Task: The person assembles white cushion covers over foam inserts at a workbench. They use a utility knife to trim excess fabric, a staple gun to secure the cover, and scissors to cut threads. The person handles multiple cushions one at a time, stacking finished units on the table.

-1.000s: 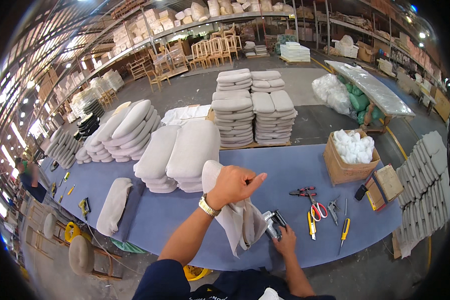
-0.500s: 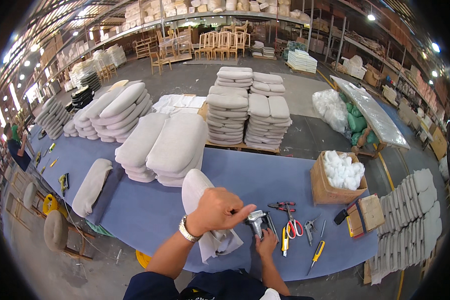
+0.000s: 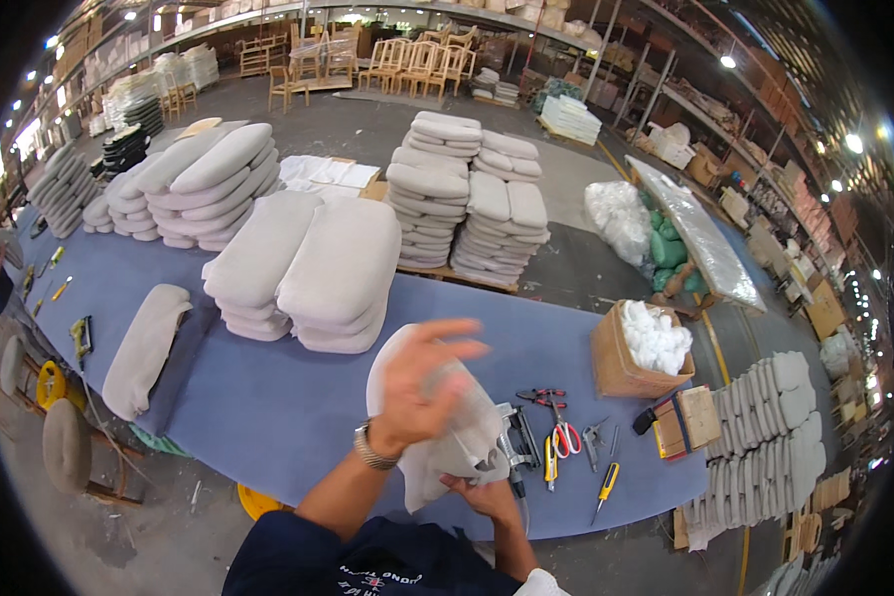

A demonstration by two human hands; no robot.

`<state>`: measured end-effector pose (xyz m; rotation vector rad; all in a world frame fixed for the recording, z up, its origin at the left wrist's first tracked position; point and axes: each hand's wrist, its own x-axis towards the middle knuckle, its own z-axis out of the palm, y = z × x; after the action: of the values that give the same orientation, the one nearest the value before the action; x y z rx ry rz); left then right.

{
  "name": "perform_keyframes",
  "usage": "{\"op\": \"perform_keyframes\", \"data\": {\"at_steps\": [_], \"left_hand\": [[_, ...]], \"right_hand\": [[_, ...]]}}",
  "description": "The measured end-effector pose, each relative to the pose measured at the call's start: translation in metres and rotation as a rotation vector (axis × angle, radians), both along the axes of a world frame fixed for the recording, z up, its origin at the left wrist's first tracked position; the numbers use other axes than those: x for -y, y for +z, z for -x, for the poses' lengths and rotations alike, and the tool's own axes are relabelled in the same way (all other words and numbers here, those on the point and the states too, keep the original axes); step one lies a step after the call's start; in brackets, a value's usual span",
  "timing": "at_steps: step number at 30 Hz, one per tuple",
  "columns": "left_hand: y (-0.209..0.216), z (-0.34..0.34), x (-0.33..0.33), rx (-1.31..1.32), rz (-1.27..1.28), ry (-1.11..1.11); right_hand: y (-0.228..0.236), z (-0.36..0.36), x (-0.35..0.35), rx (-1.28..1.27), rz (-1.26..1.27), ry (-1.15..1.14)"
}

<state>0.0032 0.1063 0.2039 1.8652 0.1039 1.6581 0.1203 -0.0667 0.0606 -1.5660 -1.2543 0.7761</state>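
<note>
A beige padded cushion (image 3: pixel 459 437) stands on end at the near edge of the blue-covered workbench (image 3: pixel 298 417). My left hand (image 3: pixel 419 382), with a watch on the wrist, is raised over the cushion's front, fingers spread and blurred. My right hand (image 3: pixel 479 494) grips the cushion's lower edge from below. A grey staple gun (image 3: pixel 517 449) sits right beside that hand, touching the cushion's right side.
Red-handled scissors (image 3: pixel 564 437), pliers and yellow-handled tools (image 3: pixel 606 485) lie to the right. Beyond them are a cardboard box of white stuffing (image 3: pixel 638 358) and stacks of cushions (image 3: pixel 308 273). A single cushion (image 3: pixel 144 343) lies at the left. More stacks stand on the floor.
My left hand has lifted off the cushion and spread its fingers. My right hand has shifted from the staple gun to the cushion's lower edge.
</note>
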Motion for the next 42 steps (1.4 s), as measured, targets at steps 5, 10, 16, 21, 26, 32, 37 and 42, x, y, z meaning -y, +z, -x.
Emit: {"op": "perform_keyframes", "data": {"at_steps": [5, 10, 16, 21, 26, 32, 37, 42], "left_hand": [[-0.152, 0.054, -0.077, -0.024, 0.599, 0.150], [-0.266, 0.058, -0.070, -0.454, 1.080, -0.040], [-0.209, 0.072, -0.117, -1.099, 0.921, 0.002], [-0.238, 0.127, -0.107, -1.476, 0.810, -0.196], [-0.304, 0.153, -0.038, -1.715, 0.617, -0.096], [-0.264, 0.125, -0.025, -1.421, 0.624, -0.254], [-0.205, 0.099, -0.025, -1.182, 0.550, -0.370], [-0.152, 0.053, -0.016, -1.012, 0.266, -0.461]], "right_hand": [[-0.011, 0.030, 0.007, 0.205, 0.010, -0.145], [-0.027, 0.060, 0.012, 0.064, -0.015, -0.312], [0.003, 0.078, -0.003, -0.172, -0.130, -0.394], [-0.016, 0.098, -0.008, -0.518, 0.042, -0.526], [-0.083, 0.086, 0.005, -0.432, 0.177, -0.448], [-0.101, 0.062, 0.015, -0.180, 0.205, -0.513], [-0.093, 0.062, 0.006, -0.108, 0.223, -0.569], [-0.131, 0.074, 0.018, -0.535, 0.150, -0.711]]}}
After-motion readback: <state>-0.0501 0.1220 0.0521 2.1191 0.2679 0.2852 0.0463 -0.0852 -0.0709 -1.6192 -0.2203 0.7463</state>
